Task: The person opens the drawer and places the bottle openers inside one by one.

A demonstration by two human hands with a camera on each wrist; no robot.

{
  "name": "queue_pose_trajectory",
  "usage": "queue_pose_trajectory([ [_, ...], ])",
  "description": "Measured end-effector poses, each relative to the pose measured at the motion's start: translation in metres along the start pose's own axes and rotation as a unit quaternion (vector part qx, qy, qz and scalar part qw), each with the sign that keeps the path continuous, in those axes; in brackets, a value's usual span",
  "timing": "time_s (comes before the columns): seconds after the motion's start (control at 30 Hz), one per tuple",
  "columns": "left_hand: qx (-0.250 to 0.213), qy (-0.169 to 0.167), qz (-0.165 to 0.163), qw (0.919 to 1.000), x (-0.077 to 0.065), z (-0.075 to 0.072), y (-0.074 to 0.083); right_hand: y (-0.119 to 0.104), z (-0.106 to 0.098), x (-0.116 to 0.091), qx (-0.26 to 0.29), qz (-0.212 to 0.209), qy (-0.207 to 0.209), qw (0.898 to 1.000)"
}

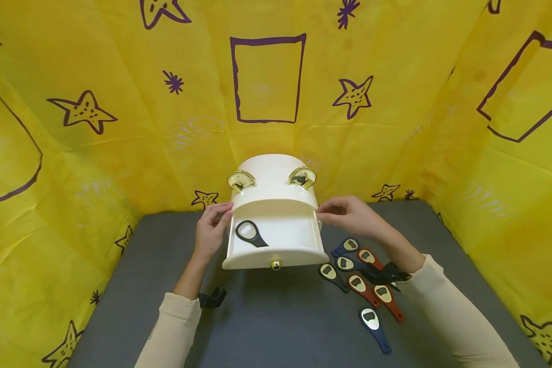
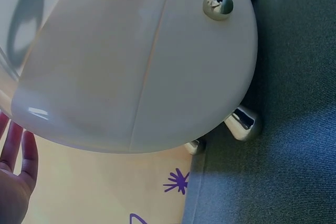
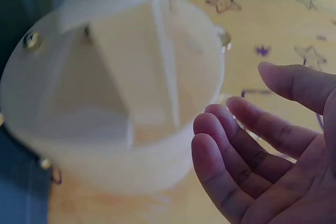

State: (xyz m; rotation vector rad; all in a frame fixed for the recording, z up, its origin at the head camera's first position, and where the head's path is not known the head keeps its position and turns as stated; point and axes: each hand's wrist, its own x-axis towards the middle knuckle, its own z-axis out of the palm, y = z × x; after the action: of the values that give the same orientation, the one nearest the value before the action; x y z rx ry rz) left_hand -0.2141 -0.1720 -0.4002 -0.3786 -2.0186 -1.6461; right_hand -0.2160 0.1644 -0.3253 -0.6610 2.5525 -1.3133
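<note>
A white rounded box (image 1: 271, 174) with gold trim stands at the middle of the table, its upper drawer (image 1: 274, 257) pulled out. Inside that drawer lies a black bottle opener (image 1: 252, 234), tilted against the front wall. My left hand (image 1: 210, 231) is at the box's left side, fingertips right at the edge with the fingers fairly straight, as the left wrist view shows too. On the other side, my right hand (image 1: 349, 214) hovers by the drawer's right edge. Its fingers are loosely bent around nothing in the right wrist view.
Several bottle openers in blue, red and black lie on the grey table right of the box, including a blue opener (image 1: 374, 328) nearest the front. Part of the pile sits under the right wrist's camera strap (image 1: 386, 274). Yellow patterned cloth (image 1: 202, 128) walls the back and sides.
</note>
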Motion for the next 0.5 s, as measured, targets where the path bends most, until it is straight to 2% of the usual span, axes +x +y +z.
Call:
queue_pose_trajectory([
  [0.2,0.005,0.0,-0.002,1.0,0.0,0.0,0.002,0.03,-0.011,-0.017,0.0,0.036,0.033,0.999],
  [0.37,0.01,-0.002,-0.005,0.9999,0.0,0.0,0.002,0.055,-0.017,-0.029,-0.024,0.067,0.058,0.996],
  [0.5,0.012,-0.003,-0.007,0.9999,0.0,0.0,0.001,0.074,-0.021,-0.04,-0.034,0.074,0.065,0.995],
])
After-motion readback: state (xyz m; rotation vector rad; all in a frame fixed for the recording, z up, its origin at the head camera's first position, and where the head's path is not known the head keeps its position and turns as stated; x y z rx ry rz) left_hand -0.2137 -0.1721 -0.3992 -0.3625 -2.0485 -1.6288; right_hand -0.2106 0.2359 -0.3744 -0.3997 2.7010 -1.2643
